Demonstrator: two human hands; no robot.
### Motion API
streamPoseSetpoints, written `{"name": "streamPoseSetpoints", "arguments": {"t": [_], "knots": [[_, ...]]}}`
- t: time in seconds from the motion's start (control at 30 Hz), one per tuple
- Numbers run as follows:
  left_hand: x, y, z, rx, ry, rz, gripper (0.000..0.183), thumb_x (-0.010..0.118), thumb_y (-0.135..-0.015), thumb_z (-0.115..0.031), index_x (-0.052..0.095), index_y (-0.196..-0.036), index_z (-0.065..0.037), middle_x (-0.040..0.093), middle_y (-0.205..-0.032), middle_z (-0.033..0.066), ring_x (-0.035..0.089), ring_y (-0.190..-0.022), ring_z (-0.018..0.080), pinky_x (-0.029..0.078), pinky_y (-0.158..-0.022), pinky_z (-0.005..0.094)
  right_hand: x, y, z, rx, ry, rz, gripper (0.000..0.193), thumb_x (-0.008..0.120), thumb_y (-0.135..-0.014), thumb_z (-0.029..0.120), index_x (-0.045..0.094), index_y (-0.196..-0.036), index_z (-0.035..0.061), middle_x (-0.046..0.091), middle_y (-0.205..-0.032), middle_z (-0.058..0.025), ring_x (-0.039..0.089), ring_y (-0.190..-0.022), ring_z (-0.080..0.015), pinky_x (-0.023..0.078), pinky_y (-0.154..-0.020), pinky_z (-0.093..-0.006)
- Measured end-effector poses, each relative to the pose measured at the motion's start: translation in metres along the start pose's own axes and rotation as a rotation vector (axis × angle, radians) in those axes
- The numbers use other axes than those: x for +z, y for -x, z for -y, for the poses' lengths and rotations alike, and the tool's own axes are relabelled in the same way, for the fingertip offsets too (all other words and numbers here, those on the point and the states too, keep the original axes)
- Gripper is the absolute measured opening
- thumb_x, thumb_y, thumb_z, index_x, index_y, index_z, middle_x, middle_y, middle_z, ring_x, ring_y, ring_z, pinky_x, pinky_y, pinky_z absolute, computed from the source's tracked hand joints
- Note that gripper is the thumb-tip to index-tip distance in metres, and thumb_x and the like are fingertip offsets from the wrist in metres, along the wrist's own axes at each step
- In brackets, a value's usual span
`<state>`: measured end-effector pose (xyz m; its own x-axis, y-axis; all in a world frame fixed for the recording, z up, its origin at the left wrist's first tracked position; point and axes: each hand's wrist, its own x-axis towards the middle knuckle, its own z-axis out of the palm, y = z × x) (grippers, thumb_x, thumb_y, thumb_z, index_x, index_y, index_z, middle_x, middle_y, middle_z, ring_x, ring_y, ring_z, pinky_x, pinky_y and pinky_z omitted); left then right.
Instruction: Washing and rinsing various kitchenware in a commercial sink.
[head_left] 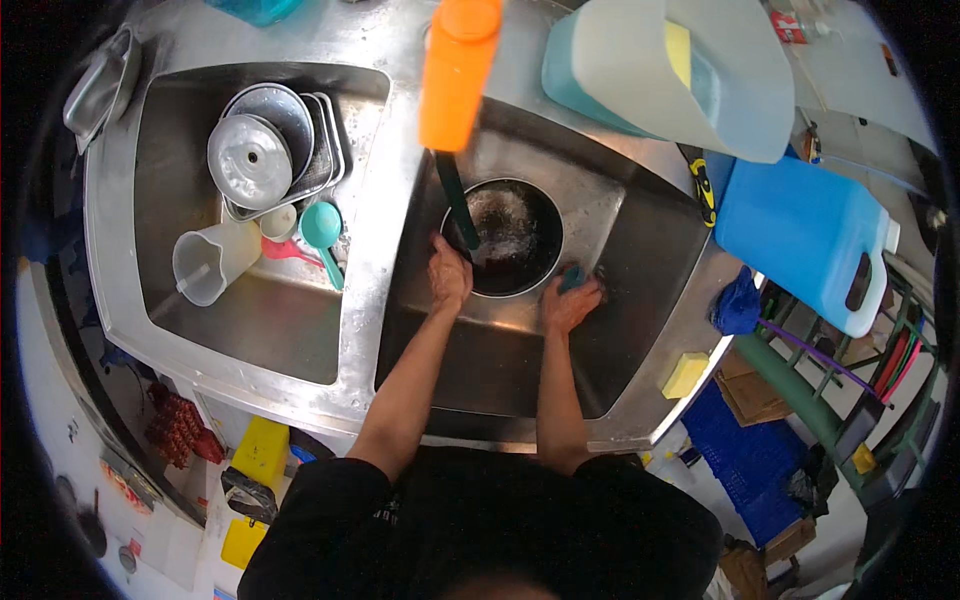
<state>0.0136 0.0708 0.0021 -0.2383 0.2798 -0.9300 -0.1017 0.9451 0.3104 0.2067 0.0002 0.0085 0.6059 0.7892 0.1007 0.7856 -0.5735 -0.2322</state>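
Observation:
A dark round pan [510, 240] stands in the right basin of a steel double sink [640, 250], with water and foam inside it. My left hand [449, 272] grips the pan's near-left rim, beside a dark green hose [457, 205] that hangs into the pan. My right hand [570, 300] rests at the pan's right edge, closed on a teal sponge [573, 276] that shows above the fingers.
The left basin [260, 330] holds metal trays, a round lid [249, 160], a clear jug [210, 262] and a teal scoop [322, 228]. An orange bottle [458, 70], a pale jug and a blue canister [800, 235] stand behind. A yellow sponge [685, 375] lies on the right rim.

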Motion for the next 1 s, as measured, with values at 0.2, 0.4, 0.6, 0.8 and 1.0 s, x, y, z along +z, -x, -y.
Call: {"name": "streamPoseSetpoints", "arguments": {"t": [0.2, 0.4, 0.6, 0.8, 1.0], "knots": [[-0.008, 0.012, -0.017, 0.452, -0.767, -0.069, 0.048, 0.049, -0.086, -0.02, 0.035, -0.126, 0.005, 0.061, -0.096, 0.0273, 0.059, -0.096, 0.042, 0.046, -0.082, 0.0482, 0.017, 0.01, -0.045, 0.337, 0.103, 0.375, 0.044, 0.067, -0.076, 0.032, 0.05, -0.097, -0.0031, 0.056, -0.092, -0.0226, 0.056, -0.09, -0.0405, 0.043, -0.082, -0.0459], [-0.001, 0.003, -0.056, 0.712, -0.625, -0.026, 0.051, 0.053, -0.086, -0.02, 0.036, -0.128, 0.004, 0.064, -0.094, 0.0202, 0.063, -0.088, 0.0353, 0.047, -0.075, 0.0476, -0.064, -0.016, 0.028, 0.005, -0.158, 0.396, 0.05, 0.072, -0.071, 0.034, 0.048, -0.096, -0.0032, 0.057, -0.095, -0.0256, 0.059, -0.089, -0.0405, 0.048, -0.076, -0.0464], [0.01, 0.0, -0.058, 0.279, 0.529, 0.41, 0.044, 0.048, -0.091, -0.027, 0.042, -0.127, -0.001, 0.052, -0.114, 0.0297, 0.051, -0.106, 0.0445, 0.039, -0.095, 0.0424, 0.032, -0.033, 0.126, -0.288, -0.051, 0.901, 0.047, 0.064, -0.08, 0.032, 0.047, -0.104, -0.005, 0.063, -0.086, -0.0241, 0.062, -0.085, -0.0427, 0.05, -0.074, -0.0463], [0.001, 0.016, -0.002, 0.692, -0.533, -0.047, 0.044, 0.045, -0.082, -0.009, 0.039, -0.122, 0.008, 0.058, -0.093, 0.0286, 0.057, -0.085, 0.0475, 0.046, -0.076, 0.0474, 0.085, -0.025, 0.122, 0.056, 0.009, 0.942, 0.049, 0.05, -0.087, 0.038, 0.047, -0.118, 0.0, 0.064, -0.101, -0.0182, 0.058, -0.098, -0.0426, 0.049, -0.082, -0.0449], [0.003, 0.018, -0.008, 0.429, -0.524, 0.072, 0.044, 0.05, -0.083, -0.008, 0.034, -0.122, 0.005, 0.058, -0.086, 0.0271, 0.059, -0.08, 0.0433, 0.046, -0.073, 0.0451, 0.081, -0.021, 0.089, -0.264, 0.024, 0.969, 0.052, 0.052, -0.086, 0.041, 0.05, -0.117, -0.0001, 0.064, -0.095, -0.0237, 0.062, -0.091, -0.0408, 0.049, -0.081, -0.046]]}}
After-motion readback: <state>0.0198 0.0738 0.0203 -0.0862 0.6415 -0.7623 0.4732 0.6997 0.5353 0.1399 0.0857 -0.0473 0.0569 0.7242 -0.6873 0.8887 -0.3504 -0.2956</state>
